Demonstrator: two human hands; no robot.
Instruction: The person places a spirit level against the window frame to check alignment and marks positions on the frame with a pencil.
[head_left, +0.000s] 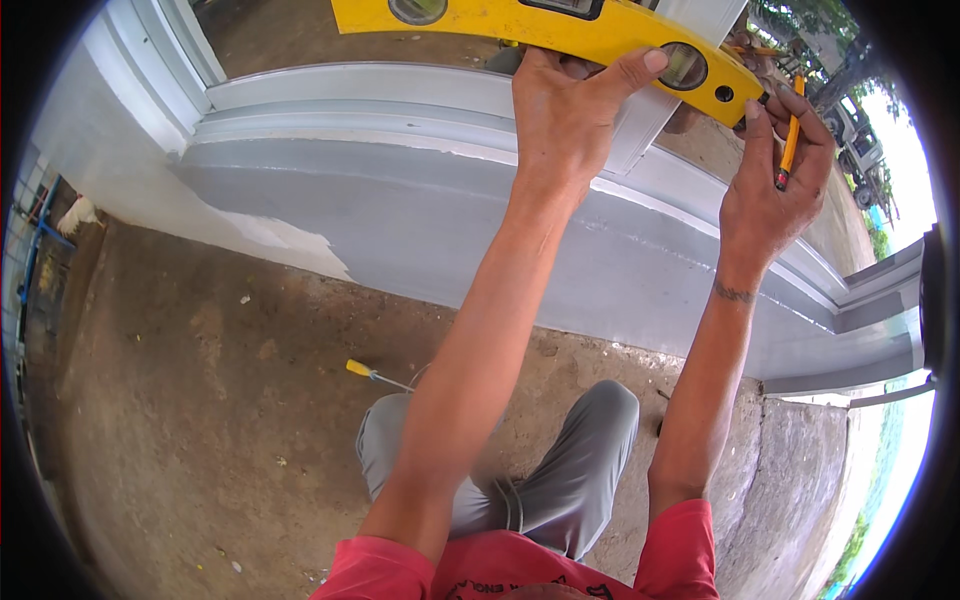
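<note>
A long, flat yellow spirit level (580,32) with a smooth, lightly smudged face is held up across a white, straight-edged upright post (645,125); whether they touch cannot be told. A dark-rimmed rectangular window sits in the level's upper edge, round clear vials are set toward its ends, and a small dark hole lies near its right end.

The left hand (568,110) has its grip clamped on the level's lower edge, thumb pressed over the face beside the right-hand round vial. The right hand (775,195) has its grip closed on a slim orange pencil (790,145), fingertips at the level's right end.

Below runs a white, ridged window frame (380,95) above a smooth grey wall (420,215) with a ragged pale patch. On the rough, stained brown concrete floor (220,390), out from its wall-side edge, a yellow-handled screwdriver (358,368) with a thin metal shaft lies just beside the person's grey-trousered knee (385,430).
</note>
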